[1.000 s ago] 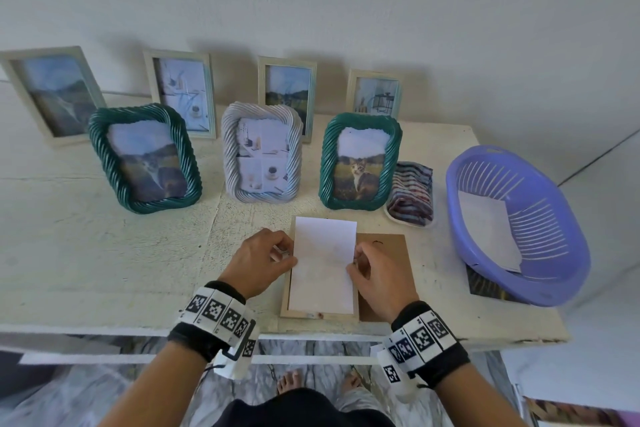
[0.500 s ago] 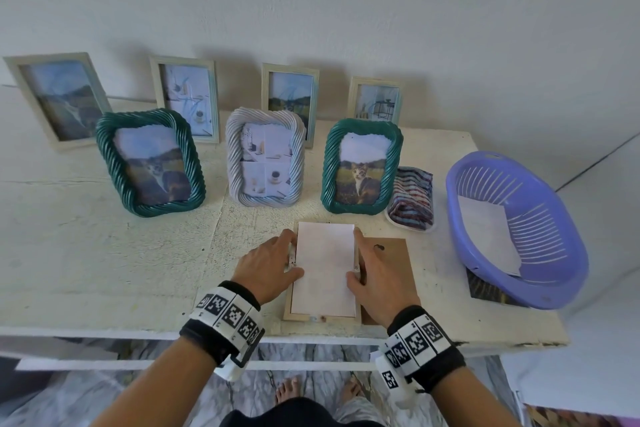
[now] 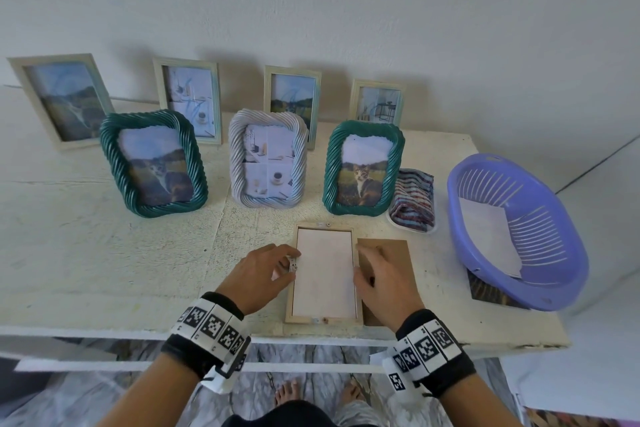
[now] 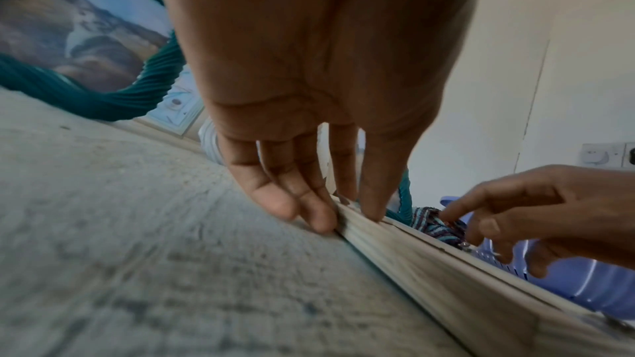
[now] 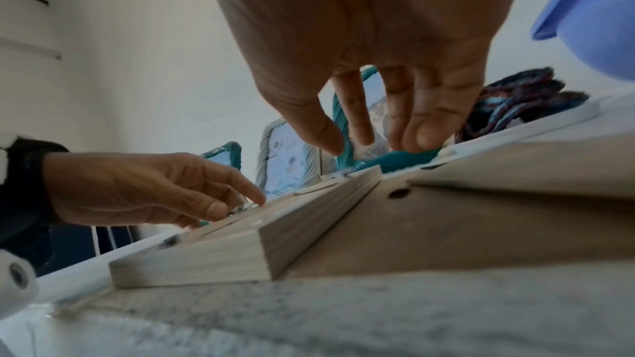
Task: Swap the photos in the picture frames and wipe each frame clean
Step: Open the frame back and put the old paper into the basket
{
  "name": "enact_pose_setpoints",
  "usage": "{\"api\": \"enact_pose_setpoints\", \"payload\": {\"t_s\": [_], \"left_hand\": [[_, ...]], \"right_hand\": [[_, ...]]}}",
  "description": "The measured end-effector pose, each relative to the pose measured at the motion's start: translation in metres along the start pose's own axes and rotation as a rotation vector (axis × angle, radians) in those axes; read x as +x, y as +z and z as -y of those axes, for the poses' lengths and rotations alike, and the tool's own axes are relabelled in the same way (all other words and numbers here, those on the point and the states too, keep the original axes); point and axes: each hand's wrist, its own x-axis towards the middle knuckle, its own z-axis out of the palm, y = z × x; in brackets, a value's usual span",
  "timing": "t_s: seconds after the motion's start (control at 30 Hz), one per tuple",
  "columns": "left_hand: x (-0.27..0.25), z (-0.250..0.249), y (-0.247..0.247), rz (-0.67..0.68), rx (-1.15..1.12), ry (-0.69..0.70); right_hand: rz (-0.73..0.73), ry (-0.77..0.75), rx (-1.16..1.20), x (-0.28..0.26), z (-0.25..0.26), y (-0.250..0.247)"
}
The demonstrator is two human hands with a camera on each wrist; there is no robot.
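A pale wooden frame (image 3: 290, 315) lies face down near the table's front edge. A white photo back (image 3: 323, 274) rests inside its recess. Beside it on the right lies the brown backing board (image 3: 391, 248). My left hand (image 3: 291, 263) has straight fingers touching the frame's left rim by a small metal clip; in the left wrist view its fingertips (image 4: 319, 221) press against the frame's side (image 4: 429, 268). My right hand (image 3: 363, 263) hovers over the frame's right rim and the board. It holds nothing, its fingers (image 5: 371, 137) hanging loosely above the board (image 5: 481, 213).
Two green rope frames (image 3: 154, 163) (image 3: 362, 168) and a white one (image 3: 268, 158) stand behind, with several flat frames along the wall. A striped cloth (image 3: 412, 199) lies on a dish. A purple basket (image 3: 540, 218) at the right holds white paper (image 3: 488, 239).
Both hands held the white photo over the frame a second ago. It now lies flat in the recess, and both hands have let go and moved to the frame's sides.
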Motion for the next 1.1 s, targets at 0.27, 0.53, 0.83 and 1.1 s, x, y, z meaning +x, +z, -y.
{"api": "enact_pose_setpoints", "payload": {"t_s": [0.27, 0.53, 0.83, 1.1], "left_hand": [[-0.002, -0.007, 0.006, -0.041, -0.256, -0.16], [0.001, -0.009, 0.008, -0.082, -0.239, -0.172], [-0.001, -0.01, 0.01, -0.141, -0.283, -0.218], [-0.001, -0.011, 0.009, -0.146, -0.296, -0.216]], "right_hand": [[0.023, 0.309, -0.378, -0.02, -0.021, -0.019], [-0.104, 0.366, -0.122, -0.02, -0.031, -0.034], [-0.123, 0.077, -0.187, -0.008, 0.029, -0.013], [-0.056, 0.068, -0.244, 0.006, 0.051, 0.014]]}}
